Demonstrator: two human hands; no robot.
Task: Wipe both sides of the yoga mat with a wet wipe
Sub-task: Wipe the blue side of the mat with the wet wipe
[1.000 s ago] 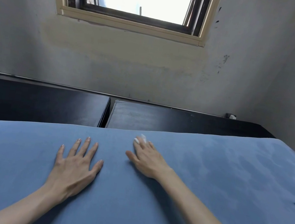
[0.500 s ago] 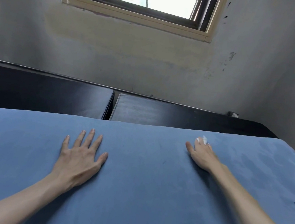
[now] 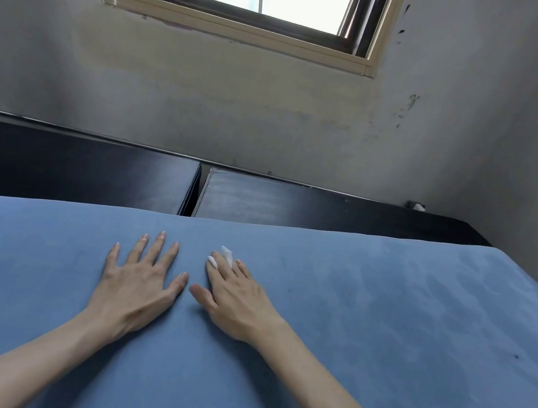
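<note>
One small white wet wipe (image 3: 226,255) lies under the flat right hand (image 3: 236,299), which presses it on the blue fabric-faced yoga mat (image 3: 382,323) spread across the lower view. Left hand (image 3: 138,284), at its 9 o'clock, rests spread, steadying. Judged: mid-wipe, upper face; next stroke needs steady pressure toward 3 o'clock.

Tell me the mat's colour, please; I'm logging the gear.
The yoga mat is plain blue, with darker damp-looking patches at right; the head view shows it.
</note>
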